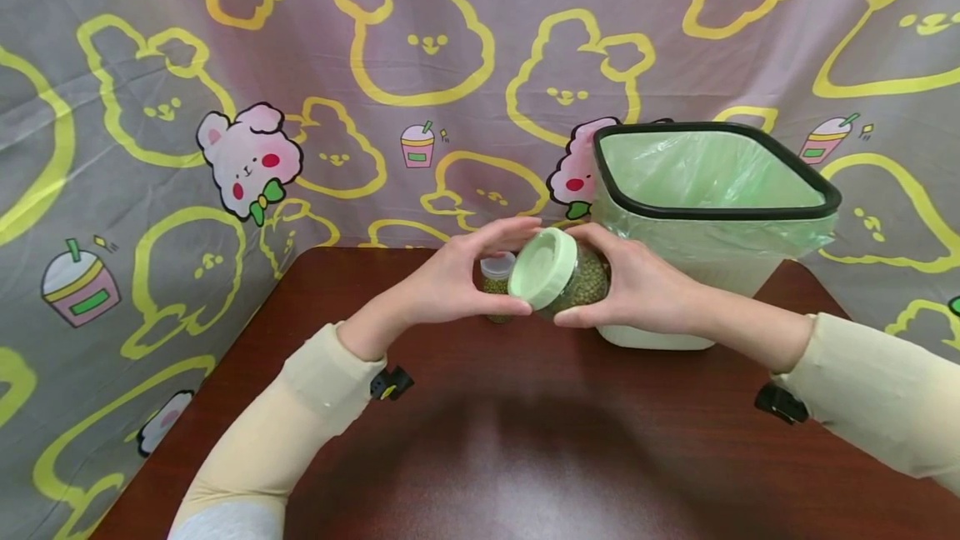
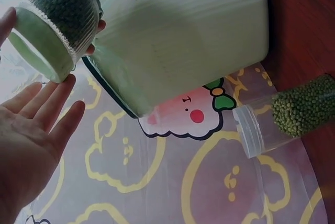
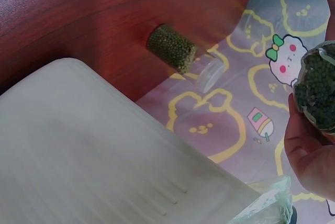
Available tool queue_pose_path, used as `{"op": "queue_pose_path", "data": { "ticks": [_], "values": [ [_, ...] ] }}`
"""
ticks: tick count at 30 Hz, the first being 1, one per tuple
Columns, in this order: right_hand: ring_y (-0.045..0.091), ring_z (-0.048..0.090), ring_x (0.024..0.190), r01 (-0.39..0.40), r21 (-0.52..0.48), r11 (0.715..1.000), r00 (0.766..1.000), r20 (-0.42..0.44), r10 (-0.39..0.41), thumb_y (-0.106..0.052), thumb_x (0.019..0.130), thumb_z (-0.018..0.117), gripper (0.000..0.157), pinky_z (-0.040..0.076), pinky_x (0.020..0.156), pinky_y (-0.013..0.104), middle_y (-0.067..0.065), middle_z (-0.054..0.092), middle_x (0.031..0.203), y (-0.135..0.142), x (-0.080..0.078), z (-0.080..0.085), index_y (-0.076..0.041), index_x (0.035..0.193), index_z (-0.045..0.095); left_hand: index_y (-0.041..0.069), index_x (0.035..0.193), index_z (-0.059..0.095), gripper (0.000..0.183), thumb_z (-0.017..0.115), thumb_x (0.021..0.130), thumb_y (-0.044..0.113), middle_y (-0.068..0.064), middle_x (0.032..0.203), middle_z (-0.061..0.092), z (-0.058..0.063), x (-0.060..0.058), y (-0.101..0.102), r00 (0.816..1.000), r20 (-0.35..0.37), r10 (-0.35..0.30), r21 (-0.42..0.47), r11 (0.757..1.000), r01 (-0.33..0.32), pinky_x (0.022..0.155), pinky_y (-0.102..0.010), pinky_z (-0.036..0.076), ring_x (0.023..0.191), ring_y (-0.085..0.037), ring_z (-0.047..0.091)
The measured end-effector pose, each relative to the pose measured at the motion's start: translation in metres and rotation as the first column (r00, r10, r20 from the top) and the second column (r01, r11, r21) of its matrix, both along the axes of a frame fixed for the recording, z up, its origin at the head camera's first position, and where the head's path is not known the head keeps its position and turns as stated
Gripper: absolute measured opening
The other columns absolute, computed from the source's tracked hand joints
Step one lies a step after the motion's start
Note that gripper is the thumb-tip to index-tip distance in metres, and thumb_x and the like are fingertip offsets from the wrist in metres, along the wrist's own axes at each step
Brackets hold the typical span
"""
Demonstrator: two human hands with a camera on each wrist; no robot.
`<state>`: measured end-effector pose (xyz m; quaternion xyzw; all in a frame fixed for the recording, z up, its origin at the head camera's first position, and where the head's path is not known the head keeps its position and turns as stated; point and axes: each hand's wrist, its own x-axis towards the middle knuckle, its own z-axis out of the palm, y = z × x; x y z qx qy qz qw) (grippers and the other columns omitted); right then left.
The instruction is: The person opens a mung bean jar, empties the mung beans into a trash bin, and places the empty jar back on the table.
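Note:
My right hand (image 1: 645, 286) grips a glass jar (image 1: 587, 280) of green beans, thumb below and fingers over the top. The jar is tilted, its pale green lid (image 1: 542, 269) turned toward my left hand (image 1: 465, 273). That hand has its fingers spread about the lid, the thumb at the lower rim. In the left wrist view its fingers (image 2: 52, 98) look fairly straight, with one fingertip right at the lid's edge. The right wrist view shows the jar (image 3: 318, 85) cut off by the frame's side. Both hands are raised over the table.
A smaller clear container (image 1: 497, 286) of green beans with a translucent cap stands behind my left hand. To the right is a pale bin (image 1: 667, 338) with a black rim and green liner bag. The brown table (image 1: 450, 440) meets a patterned curtain (image 1: 465, 132) at the back.

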<state>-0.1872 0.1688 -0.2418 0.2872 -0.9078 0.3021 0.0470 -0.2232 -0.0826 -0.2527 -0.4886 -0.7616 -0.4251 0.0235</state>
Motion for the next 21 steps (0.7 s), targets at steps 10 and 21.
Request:
{"op": "queue_pose_path", "data": {
  "ticks": [10,21],
  "values": [
    [0.019,0.056,0.100,-0.001,-0.010,1.000,1.000,-0.018,0.001,-0.042,0.067,0.089,0.085,0.045,0.083,0.041,0.004,0.059,0.116,-0.0005,-0.0009,-0.0006,-0.009,0.133,0.046,0.011,0.144,0.043,0.083,0.087,0.075,0.027,-0.002,0.127,0.061,-0.0036,0.0012,0.0027,0.988,-0.135,0.078,-0.004,0.997,-0.079,0.097,-0.034,0.042,0.117,-0.009,0.055],
    [0.020,0.056,0.101,0.003,-0.012,1.000,1.000,-0.006,-0.003,-0.043,0.066,0.089,0.085,0.045,0.085,0.041,0.004,0.058,0.117,-0.0007,0.0002,-0.0008,-0.010,0.133,0.046,0.022,0.153,0.026,0.097,0.084,0.076,0.033,0.008,0.150,0.036,0.0043,0.0005,-0.0062,0.999,-0.032,0.026,-0.124,0.992,-0.029,0.106,-0.040,0.035,0.133,-0.016,0.041]
  ]
}}
